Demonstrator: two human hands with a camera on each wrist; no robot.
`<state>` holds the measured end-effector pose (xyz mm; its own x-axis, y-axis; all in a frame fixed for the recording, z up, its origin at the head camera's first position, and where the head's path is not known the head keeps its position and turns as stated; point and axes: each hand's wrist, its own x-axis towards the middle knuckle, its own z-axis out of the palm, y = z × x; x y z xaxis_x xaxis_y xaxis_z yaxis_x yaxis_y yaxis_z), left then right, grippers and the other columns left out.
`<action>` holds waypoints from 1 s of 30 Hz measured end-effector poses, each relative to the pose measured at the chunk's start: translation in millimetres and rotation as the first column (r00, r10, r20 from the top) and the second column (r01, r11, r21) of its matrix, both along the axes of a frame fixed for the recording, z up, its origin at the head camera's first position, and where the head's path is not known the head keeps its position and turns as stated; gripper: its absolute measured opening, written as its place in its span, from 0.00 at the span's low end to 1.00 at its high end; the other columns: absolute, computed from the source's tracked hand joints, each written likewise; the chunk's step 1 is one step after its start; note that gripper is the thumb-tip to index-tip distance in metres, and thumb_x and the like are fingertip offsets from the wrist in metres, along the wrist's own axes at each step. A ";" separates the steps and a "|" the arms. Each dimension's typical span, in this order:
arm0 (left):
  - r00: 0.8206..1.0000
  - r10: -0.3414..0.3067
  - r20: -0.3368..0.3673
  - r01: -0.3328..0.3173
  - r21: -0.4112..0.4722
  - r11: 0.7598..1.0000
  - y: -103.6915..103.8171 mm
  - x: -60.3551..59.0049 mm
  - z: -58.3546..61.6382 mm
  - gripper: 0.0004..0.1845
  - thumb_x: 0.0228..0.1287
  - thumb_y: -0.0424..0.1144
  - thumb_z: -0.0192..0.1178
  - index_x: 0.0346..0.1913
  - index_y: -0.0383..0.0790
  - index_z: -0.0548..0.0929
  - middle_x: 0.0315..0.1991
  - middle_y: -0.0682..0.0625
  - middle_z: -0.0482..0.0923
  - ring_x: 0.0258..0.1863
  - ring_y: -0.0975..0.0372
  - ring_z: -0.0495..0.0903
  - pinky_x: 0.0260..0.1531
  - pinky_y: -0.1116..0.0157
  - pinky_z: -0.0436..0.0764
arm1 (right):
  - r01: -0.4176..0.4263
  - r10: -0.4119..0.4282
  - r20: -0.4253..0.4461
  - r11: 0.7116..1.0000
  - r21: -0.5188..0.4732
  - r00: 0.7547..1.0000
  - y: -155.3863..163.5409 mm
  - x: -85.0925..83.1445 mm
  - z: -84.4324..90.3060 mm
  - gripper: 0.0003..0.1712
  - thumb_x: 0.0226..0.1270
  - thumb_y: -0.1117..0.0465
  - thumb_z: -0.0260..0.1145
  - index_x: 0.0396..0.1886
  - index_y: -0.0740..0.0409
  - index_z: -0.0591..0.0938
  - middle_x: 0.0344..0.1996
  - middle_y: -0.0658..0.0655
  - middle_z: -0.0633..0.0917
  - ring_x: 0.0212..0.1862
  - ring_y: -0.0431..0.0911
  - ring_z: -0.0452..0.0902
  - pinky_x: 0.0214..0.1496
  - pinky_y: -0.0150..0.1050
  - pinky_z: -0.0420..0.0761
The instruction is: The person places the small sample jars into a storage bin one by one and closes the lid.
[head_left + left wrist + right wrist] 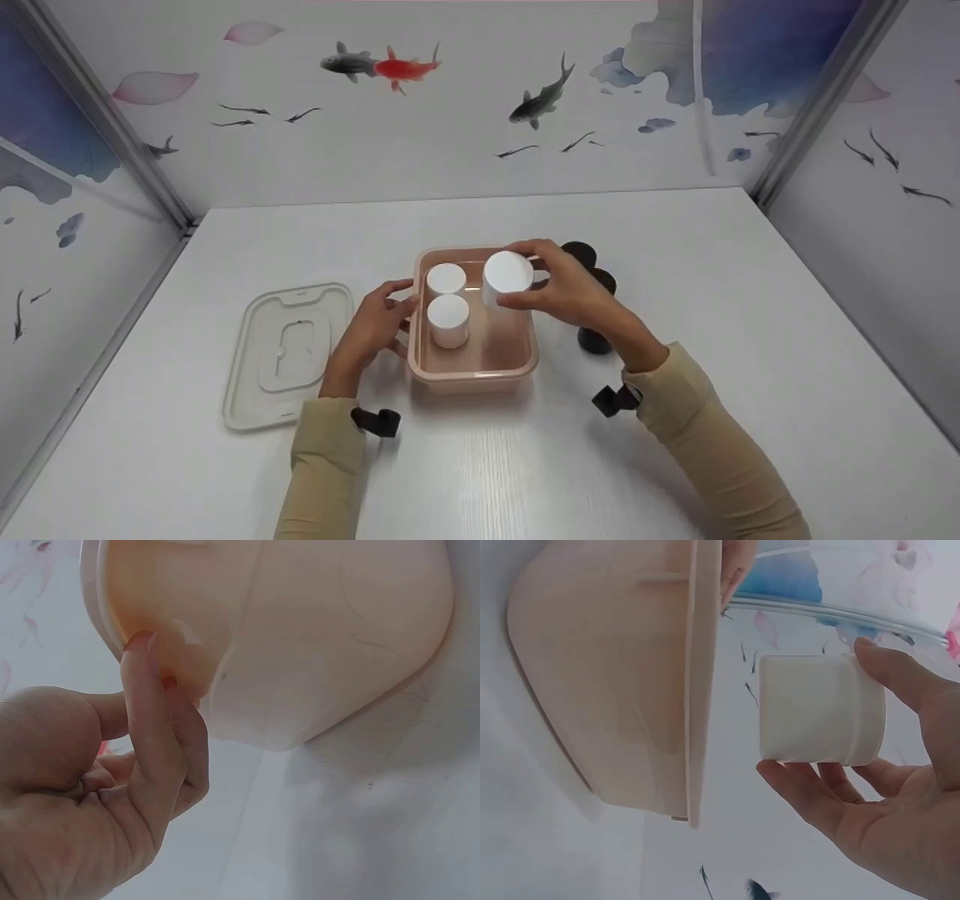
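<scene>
Two in: we count two white jars (448, 307) standing inside the pink tub (474, 369).
Third: our right hand (571, 289), fingers curled round a white jar (507, 275), holds it above the tub.
Steadying: our left hand (373, 328), fingers resting on the tub's side.
Left out: dark jars (596, 300) wait beside the tub; lid (289, 352) off.

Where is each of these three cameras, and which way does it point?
Head: worn on the head, looking forward and down at the table; shows both hands and sleeves.
Left wrist: on the left wrist, facing the pink box; shows the left hand touching its wall.
Right wrist: on the right wrist, looking along the palm; shows the right hand holding a white jar.
Shared: all three show the pink box.
</scene>
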<state>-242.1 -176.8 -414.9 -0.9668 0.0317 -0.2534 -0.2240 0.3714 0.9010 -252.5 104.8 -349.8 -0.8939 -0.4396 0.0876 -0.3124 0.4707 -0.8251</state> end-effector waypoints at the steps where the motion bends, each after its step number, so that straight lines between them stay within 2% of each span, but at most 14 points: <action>1: 1.000 0.000 0.000 0.000 -0.002 1.000 0.1 0.2 0.0 0.26 0.79 0.48 0.50 0.75 0.48 0.65 0.53 0.39 0.79 0.42 0.57 0.84 0.23 0.65 0.87 | -0.011 0.011 0.009 1.000 0.008 1.000 -1.6 0.7 -0.4 0.41 0.57 0.55 0.79 0.68 0.57 0.71 0.66 0.57 0.72 0.68 0.55 0.73 0.63 0.46 0.83; 4: 1.000 -0.006 -0.003 0.006 -0.009 1.000 -0.1 0.3 -0.4 0.27 0.79 0.48 0.50 0.75 0.48 0.64 0.54 0.38 0.79 0.42 0.57 0.84 0.24 0.65 0.87 | -0.063 0.063 0.012 0.998 0.024 0.998 -6.8 2.3 -2.7 0.39 0.58 0.54 0.78 0.67 0.55 0.71 0.65 0.57 0.73 0.66 0.55 0.72 0.60 0.45 0.84; 9: 1.000 -0.005 0.000 0.005 -0.012 1.000 -0.2 0.0 -0.1 0.26 0.79 0.48 0.50 0.75 0.49 0.64 0.54 0.39 0.79 0.42 0.57 0.84 0.25 0.64 0.87 | -0.167 0.172 -0.058 0.983 0.081 0.983 -16.4 4.0 -7.2 0.34 0.58 0.51 0.78 0.63 0.50 0.76 0.58 0.55 0.76 0.59 0.52 0.74 0.55 0.45 0.85; 14: 1.000 -0.006 -0.002 0.006 -0.015 1.000 -0.4 -0.3 0.1 0.26 0.79 0.48 0.50 0.75 0.48 0.64 0.54 0.39 0.79 0.42 0.57 0.84 0.25 0.64 0.87 | -0.205 0.222 -0.090 0.964 0.170 0.971 -23.0 4.9 -10.0 0.35 0.57 0.50 0.79 0.64 0.46 0.77 0.63 0.52 0.74 0.62 0.47 0.71 0.62 0.48 0.79; 16: 1.000 -0.005 -0.001 0.005 -0.014 1.000 -0.6 -0.4 -0.2 0.27 0.79 0.48 0.50 0.75 0.48 0.64 0.54 0.39 0.80 0.42 0.57 0.84 0.24 0.65 0.87 | -0.222 0.242 -0.088 0.956 0.194 0.966 -24.8 5.5 -10.2 0.35 0.57 0.52 0.79 0.64 0.47 0.77 0.64 0.53 0.73 0.62 0.48 0.71 0.64 0.49 0.78; 23: 1.000 -0.005 -0.006 0.005 -0.014 1.000 -0.8 0.0 -0.5 0.27 0.79 0.47 0.50 0.75 0.48 0.64 0.53 0.38 0.79 0.42 0.57 0.84 0.23 0.65 0.87 | -0.286 0.294 0.001 0.928 0.237 0.956 -30.6 7.9 -11.6 0.37 0.54 0.61 0.80 0.64 0.59 0.76 0.61 0.59 0.75 0.58 0.53 0.76 0.56 0.46 0.85; 27: 1.000 -0.005 -0.004 0.005 -0.019 1.000 -0.7 -0.3 -0.6 0.27 0.79 0.48 0.50 0.75 0.48 0.64 0.53 0.38 0.79 0.42 0.57 0.84 0.23 0.65 0.87 | -0.312 0.309 0.052 0.917 0.250 0.950 -34.3 7.8 -13.6 0.39 0.55 0.63 0.79 0.66 0.62 0.74 0.61 0.59 0.77 0.60 0.53 0.76 0.58 0.44 0.85; 30: 1.000 -0.006 -0.004 0.006 -0.019 1.000 -0.5 -0.6 -0.3 0.27 0.79 0.48 0.50 0.75 0.48 0.64 0.53 0.38 0.80 0.42 0.57 0.84 0.23 0.65 0.87 | -0.348 0.350 0.045 0.893 0.286 0.936 -37.8 8.5 -14.2 0.38 0.55 0.62 0.79 0.65 0.63 0.74 0.60 0.60 0.78 0.60 0.52 0.76 0.59 0.44 0.85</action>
